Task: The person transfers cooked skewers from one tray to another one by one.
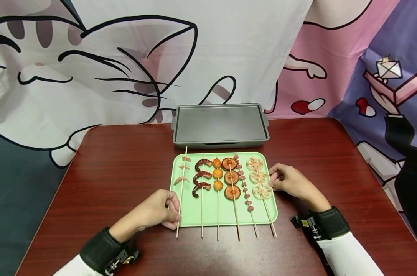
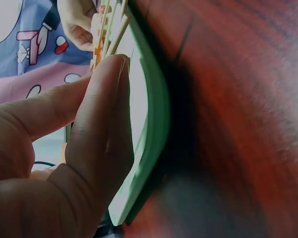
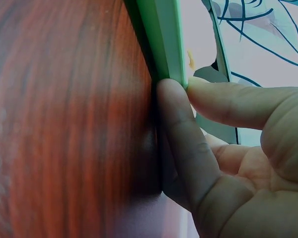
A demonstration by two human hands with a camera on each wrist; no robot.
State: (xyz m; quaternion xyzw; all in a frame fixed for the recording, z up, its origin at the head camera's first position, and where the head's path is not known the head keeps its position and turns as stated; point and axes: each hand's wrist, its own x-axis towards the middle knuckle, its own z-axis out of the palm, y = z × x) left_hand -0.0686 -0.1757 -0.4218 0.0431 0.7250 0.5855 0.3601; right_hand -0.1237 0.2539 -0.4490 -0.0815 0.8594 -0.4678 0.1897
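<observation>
Green tray [image 1: 194, 214] of six skewers [image 1: 218, 199] on the red worktop [image 1: 118, 172], left hand [image 1: 156, 211] fingers pinching its left rim, right hand [image 1: 291, 182] fingers pinching its right rim, grey griddle pan [image 1: 220, 124] just behind.

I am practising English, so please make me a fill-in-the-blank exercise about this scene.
1. The skewers lie on a ____ tray.
2. Behind it stands an empty ____ pan.
3. The right hand grips the tray's ____ edge; the left hand the opposite one.
4. The tray holds ____ skewers.

Missing words: green; grey; right; six
</observation>
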